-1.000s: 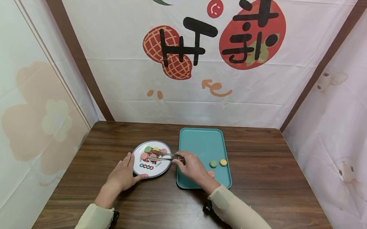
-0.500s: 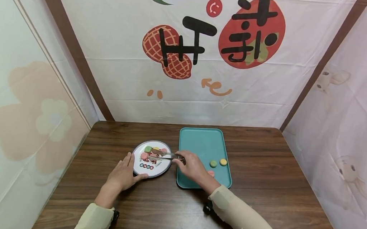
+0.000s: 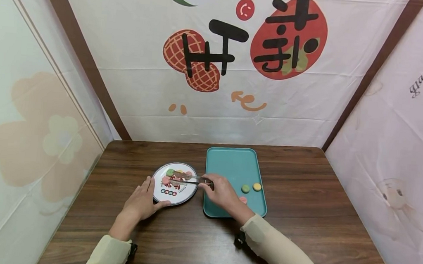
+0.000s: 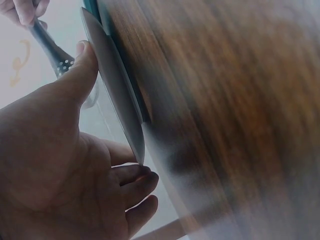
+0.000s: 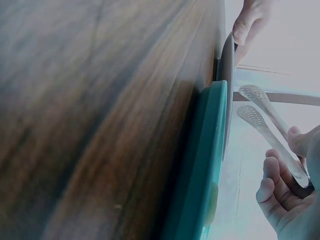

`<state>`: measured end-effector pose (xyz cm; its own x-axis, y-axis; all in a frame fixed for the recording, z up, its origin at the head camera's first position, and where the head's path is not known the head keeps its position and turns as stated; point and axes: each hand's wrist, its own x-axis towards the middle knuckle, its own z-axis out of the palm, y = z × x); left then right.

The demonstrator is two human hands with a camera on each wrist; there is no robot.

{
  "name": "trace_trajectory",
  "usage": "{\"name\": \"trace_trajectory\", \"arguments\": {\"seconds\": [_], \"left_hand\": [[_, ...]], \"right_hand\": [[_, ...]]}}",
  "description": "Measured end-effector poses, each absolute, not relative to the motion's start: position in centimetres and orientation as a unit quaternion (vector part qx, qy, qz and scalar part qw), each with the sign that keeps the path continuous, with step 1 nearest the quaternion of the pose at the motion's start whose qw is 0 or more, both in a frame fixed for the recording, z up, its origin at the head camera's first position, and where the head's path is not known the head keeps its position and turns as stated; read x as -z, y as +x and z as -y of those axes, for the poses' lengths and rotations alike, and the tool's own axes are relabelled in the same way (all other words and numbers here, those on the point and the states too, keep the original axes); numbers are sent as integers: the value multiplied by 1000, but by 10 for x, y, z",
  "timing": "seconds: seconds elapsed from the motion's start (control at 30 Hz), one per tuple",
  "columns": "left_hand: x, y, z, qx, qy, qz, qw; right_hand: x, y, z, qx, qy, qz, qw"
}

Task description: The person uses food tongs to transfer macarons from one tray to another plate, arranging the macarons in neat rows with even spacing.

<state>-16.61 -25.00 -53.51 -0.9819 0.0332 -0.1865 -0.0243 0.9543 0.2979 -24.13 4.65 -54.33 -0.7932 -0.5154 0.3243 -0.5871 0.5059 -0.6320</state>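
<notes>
My left hand (image 3: pixel 140 201) rests against the near-left rim of a round white plate (image 3: pixel 188 193), thumb spread from the straight fingers. In the left wrist view the thumb and fingertips touch the plate's edge (image 4: pixel 112 75). With my right hand (image 3: pixel 223 193) I grip metal tongs (image 3: pixel 193 178) that reach left over the plate. Their perforated tips (image 5: pixel 252 116) stand apart in the right wrist view. Green (image 3: pixel 170 172) and pink (image 3: pixel 165 180) macarons lie on the plate; others, including a yellow one, are partly hidden by the tongs. Whether the tips touch a macaron, I cannot tell.
A teal tray (image 3: pixel 227 162) lies right of the plate, under my right wrist. It bears a green macaron (image 3: pixel 245 189), a yellow macaron (image 3: pixel 257 187) and a partly covered pink macaron (image 3: pixel 243 199). The wooden table (image 3: pixel 302 205) meets a printed cloth backdrop at its far edge.
</notes>
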Motion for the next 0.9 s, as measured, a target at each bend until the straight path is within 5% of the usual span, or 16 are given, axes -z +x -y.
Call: {"name": "trace_trajectory", "arguments": {"seconds": [0.9], "left_hand": [[534,-167,249,-156,-1,-983,96]], "right_hand": [[536,-239,-64,-415,297,859,37]]}}
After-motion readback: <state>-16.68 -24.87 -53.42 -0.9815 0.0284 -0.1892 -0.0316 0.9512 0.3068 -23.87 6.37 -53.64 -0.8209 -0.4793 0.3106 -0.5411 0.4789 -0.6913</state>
